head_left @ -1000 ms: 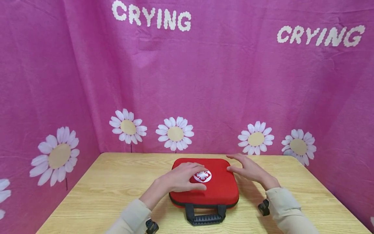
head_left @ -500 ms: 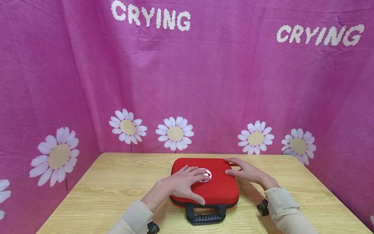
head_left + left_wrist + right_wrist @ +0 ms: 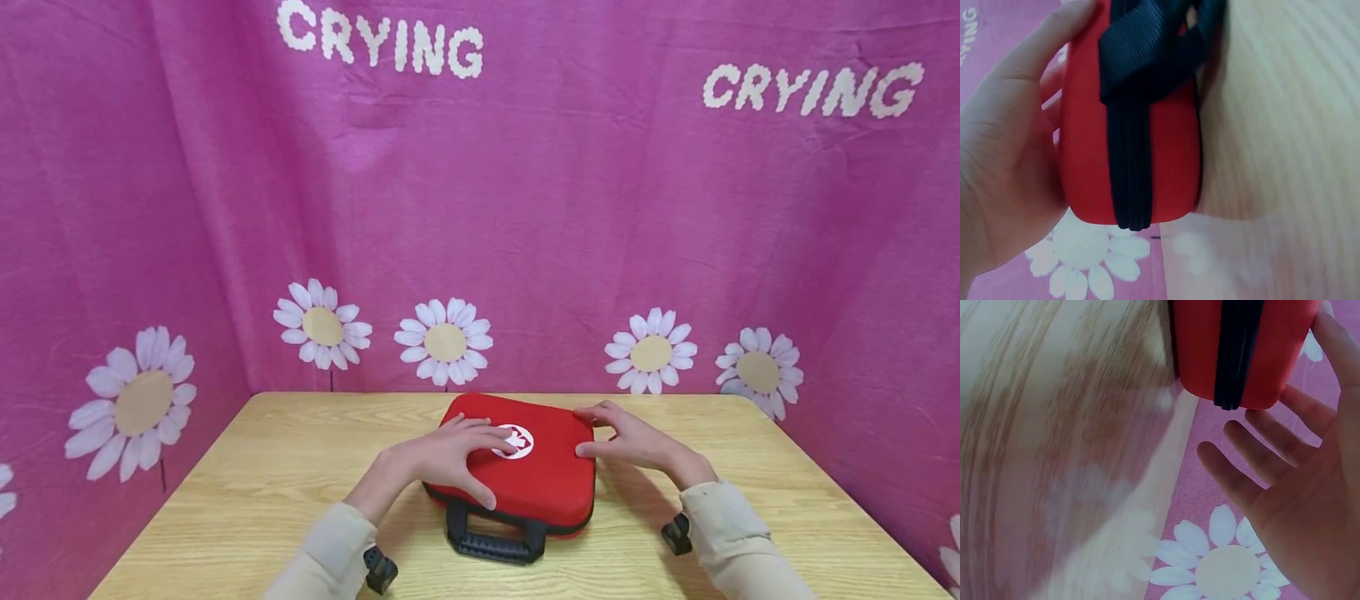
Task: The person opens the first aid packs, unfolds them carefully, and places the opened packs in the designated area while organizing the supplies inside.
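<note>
A red first-aid case (image 3: 555, 479) lies flat on the wooden table, its white round emblem (image 3: 522, 439) on top partly covered by fingers. The case sits turned, with its black handle (image 3: 495, 546) pointing to the front left. My left hand (image 3: 438, 457) rests spread over the left part of the lid, thumb toward the handle side. At the far right corner is my right hand (image 3: 637, 437), thumb at the lid and fingers loosely extended. In the right wrist view its fingers (image 3: 1244, 469) are spread beside the case's end. A black zipper (image 3: 1129, 162) runs round the side, closed where visible.
The wooden table (image 3: 300, 500) reaches back to a pink cloth (image 3: 525, 208) with printed daisies and white lettering, which also hangs at both sides. A dark wrist device (image 3: 380, 570) sits under the left sleeve, another (image 3: 677, 533) under the right.
The left hand has spread its fingers and settled on the lid. The case has turned, its handle swinging left. The right hand has come slightly closer in at the far right corner.
</note>
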### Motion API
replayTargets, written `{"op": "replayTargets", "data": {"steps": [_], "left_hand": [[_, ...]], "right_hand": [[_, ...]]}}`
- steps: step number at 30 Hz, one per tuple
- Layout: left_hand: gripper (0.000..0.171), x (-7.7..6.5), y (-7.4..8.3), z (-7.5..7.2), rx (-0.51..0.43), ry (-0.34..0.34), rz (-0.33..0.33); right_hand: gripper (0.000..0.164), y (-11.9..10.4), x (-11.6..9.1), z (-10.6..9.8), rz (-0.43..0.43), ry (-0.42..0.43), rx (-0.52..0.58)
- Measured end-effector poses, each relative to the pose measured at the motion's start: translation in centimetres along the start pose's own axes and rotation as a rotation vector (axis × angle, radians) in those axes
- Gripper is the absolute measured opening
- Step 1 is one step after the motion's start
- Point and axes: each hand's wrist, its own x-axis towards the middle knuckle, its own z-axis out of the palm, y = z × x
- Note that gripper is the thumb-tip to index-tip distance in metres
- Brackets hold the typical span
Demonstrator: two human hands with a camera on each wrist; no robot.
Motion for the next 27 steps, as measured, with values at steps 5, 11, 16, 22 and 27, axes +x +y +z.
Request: {"op": "replayTargets", "data": {"steps": [5, 11, 16, 22, 27], "left_hand": [[0.070, -0.7, -1.1, -1.0, -0.060, -0.011, -0.047], [0.065, -1.6, -1.7, -2.0, -0.029, 0.012, -0.066], [0.070, -1.0, -0.8, -1.6, 0.009, 0.036, -0.045], [0.079, 0.3, 0.8, -0.6, 0.018, 0.047, 0.009], [0.079, 1.2, 1.4, 0.2, 0.022, 0.022, 0.030]], "right_hand": [[0.065, -0.5, -0.2, 0.0, -0.012, -0.001, -0.058], [0.053, -0.6, -0.4, -0.1, -0.063, -0.022, -0.070], [0.064, -0.1, -0.8, -0.2, -0.076, -0.071, -0.003], [0.068, -0.2, -0.7, 0.0, -0.063, -0.116, 0.093], [0.066, -0.5, -0.4, 0.7, -0.050, -0.105, 0.085]]}}
